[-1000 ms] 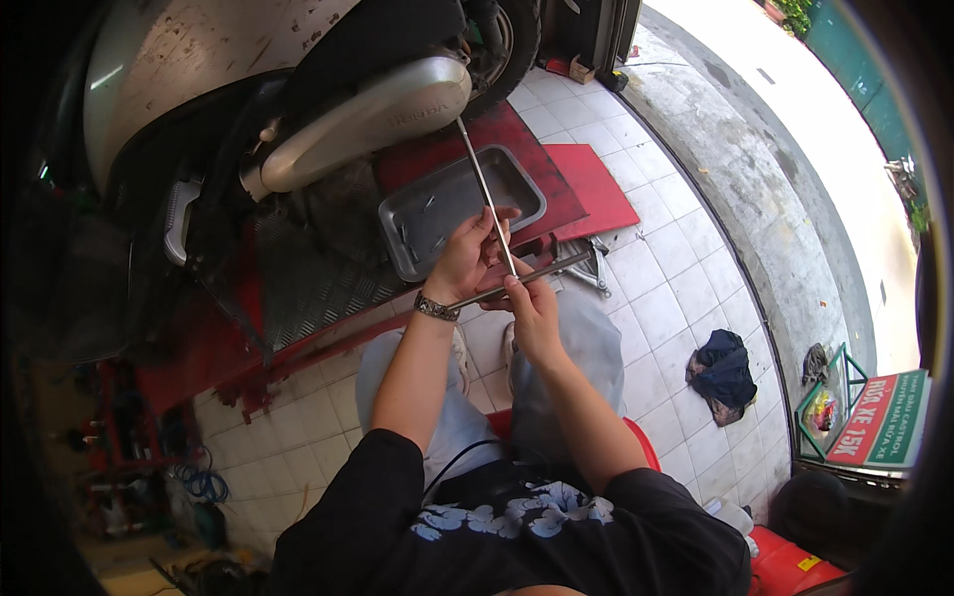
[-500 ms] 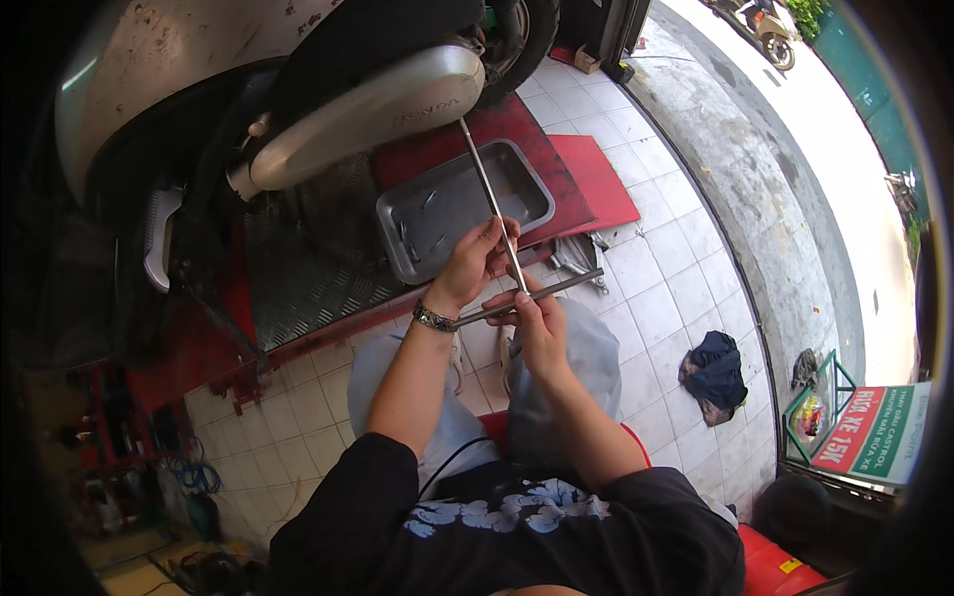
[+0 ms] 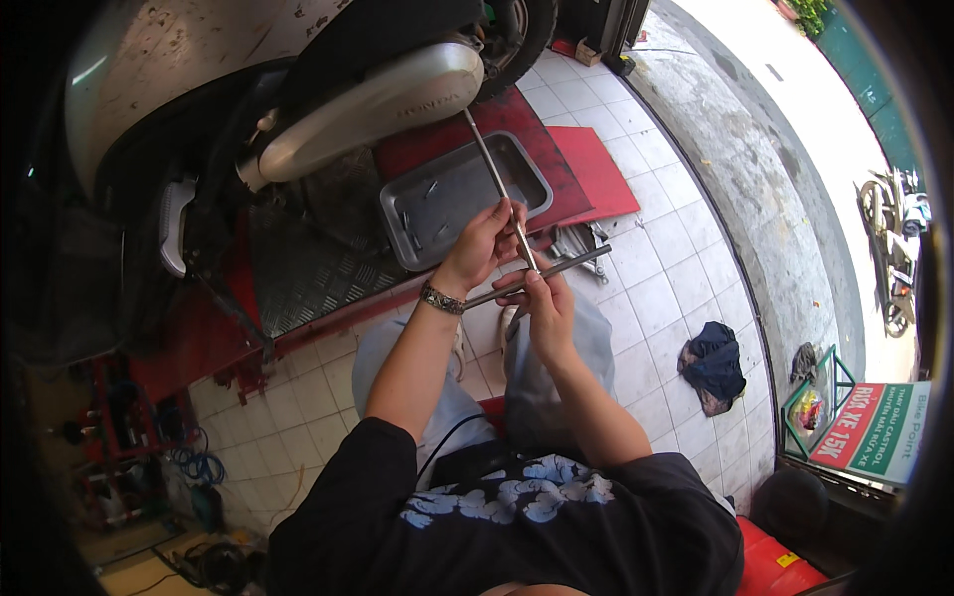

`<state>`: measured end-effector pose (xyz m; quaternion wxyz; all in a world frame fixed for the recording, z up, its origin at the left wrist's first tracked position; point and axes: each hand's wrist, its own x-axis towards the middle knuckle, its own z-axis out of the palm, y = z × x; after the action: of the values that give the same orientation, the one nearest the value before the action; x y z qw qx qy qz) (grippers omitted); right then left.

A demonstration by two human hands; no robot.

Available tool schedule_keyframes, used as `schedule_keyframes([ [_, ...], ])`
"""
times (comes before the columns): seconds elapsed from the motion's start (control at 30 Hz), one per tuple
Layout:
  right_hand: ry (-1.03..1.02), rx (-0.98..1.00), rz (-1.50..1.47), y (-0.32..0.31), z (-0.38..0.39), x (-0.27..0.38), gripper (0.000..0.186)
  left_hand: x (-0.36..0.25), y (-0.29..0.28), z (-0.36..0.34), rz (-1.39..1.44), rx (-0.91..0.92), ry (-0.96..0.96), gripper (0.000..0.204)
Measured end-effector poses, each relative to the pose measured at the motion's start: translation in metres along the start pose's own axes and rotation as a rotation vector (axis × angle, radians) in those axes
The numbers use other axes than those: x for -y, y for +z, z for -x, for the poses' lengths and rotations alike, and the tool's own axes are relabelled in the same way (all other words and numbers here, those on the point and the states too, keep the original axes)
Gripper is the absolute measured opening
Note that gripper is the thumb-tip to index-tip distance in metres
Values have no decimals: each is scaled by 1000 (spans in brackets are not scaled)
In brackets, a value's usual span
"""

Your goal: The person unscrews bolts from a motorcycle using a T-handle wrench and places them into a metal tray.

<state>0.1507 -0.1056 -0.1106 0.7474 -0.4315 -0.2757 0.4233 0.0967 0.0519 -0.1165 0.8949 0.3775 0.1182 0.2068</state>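
A long metal T-handle wrench (image 3: 484, 146) reaches from my hands to the lower edge of a scooter's silver engine cover (image 3: 388, 107). Whether its far end sits on a fastener is too small to tell. The fingers of my left hand (image 3: 479, 244) are wrapped round the upper shaft. Nearer to me, my right hand (image 3: 549, 310) grips the wrench where the crossbar meets the shaft. Beneath the shaft, a grey metal tray (image 3: 545, 191) holds several small bolts (image 3: 431, 189).
The scooter's rear tyre (image 3: 532, 50) is beyond the cover. Red lift platform (image 3: 542, 144) and treadplate support the tray. A metal bracket-like part (image 3: 576, 241) lies beside the platform. Dark cloth (image 3: 713, 366) rests on the tiles; a sign (image 3: 870, 432) stands at right.
Both hands and the wrench appear slightly farther up and right, with the same grip. The passing scooter at top right has left view; a motorcycle shows at the right edge.
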Motion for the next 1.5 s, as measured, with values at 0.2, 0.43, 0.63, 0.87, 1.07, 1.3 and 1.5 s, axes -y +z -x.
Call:
schedule_keyframes([
  [0.2,36,6,-7,-10,-3,9,45,2,9,-3,-29,-44,0,34],
  [0.43,31,43,-74,-11,-4,3,42,-2,8,0,-50,-56,-27,34],
  [0.63,3,22,-71,-3,-4,11,42,-10,11,-1,-62,-48,-43,32],
  [0.87,-5,14,-81,-3,-5,11,41,-11,16,-2,-39,-55,-48,31],
  [1.07,-7,23,-79,-4,-5,10,41,-12,19,-1,-61,-73,-51,31],
  [1.3,-9,21,-77,-1,-5,11,40,-13,16,-1,-56,-57,-52,31],
  [1.5,3,50,-89,-2,-8,17,40,-17,16,0,-62,-64,-61,30],
])
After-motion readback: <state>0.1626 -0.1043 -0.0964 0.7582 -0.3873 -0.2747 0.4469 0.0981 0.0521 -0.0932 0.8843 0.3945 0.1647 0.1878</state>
